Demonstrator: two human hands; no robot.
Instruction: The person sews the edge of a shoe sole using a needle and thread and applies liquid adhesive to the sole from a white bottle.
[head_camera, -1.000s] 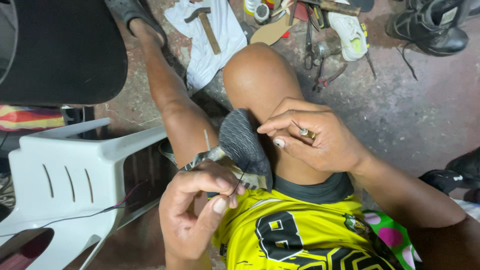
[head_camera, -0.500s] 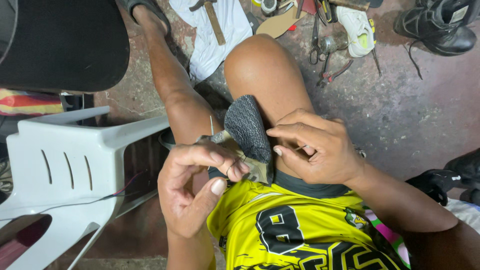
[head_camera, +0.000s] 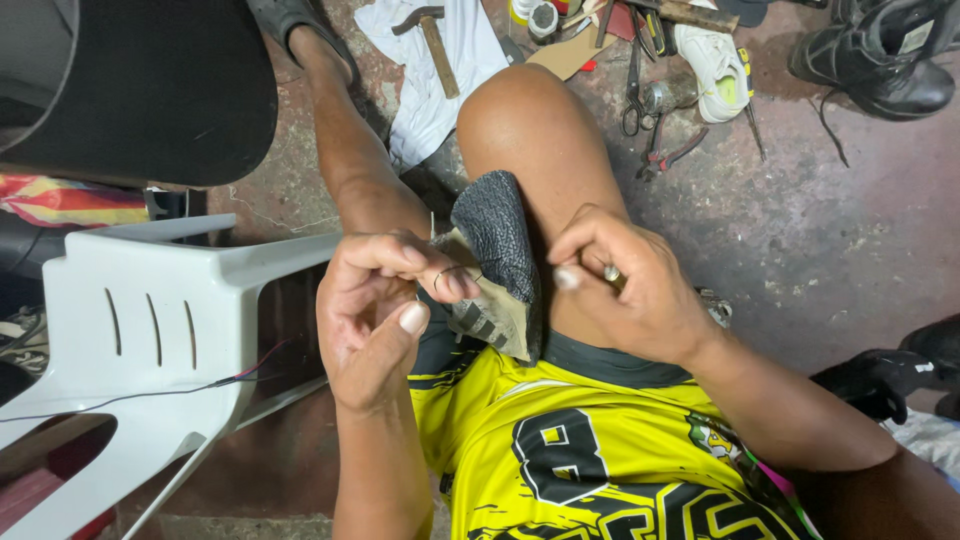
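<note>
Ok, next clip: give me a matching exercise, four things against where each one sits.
Things:
1. hammer
2. dark shoe sole
3. white plastic chair
4. black boot

Places:
A. floor, top right corner
B. on the white cloth on the floor
C. on the thigh, between left hand and right hand
D. beside the left forearm

Pairs: 1-B, 2-C, 3-D, 4-A
</note>
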